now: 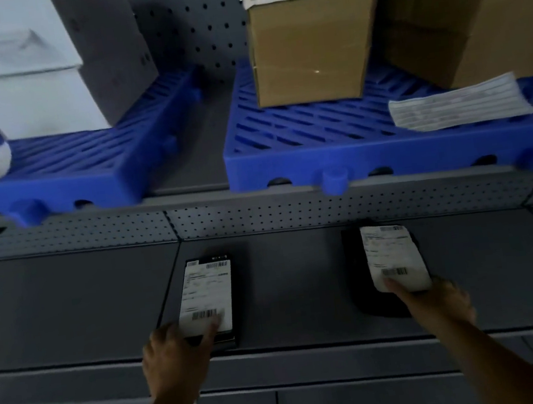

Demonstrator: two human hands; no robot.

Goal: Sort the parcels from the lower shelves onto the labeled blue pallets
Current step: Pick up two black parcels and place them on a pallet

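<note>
My left hand (pixel 172 351) is covering the near end of the flat black parcel (pixel 207 293); my right hand (pixel 438 301) is hiding that of the soft black parcel (pixel 394 253). Label print is blurring beyond reading.

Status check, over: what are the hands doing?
Left hand grips flat black parcel; right hand grips soft black parcel. Both on lower shelf. Nothing blocking blue pallets above.

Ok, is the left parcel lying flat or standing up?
Flat: the left parcel lies on the grey shelf, white label facing up, with the left hand gripping its near end.
</note>
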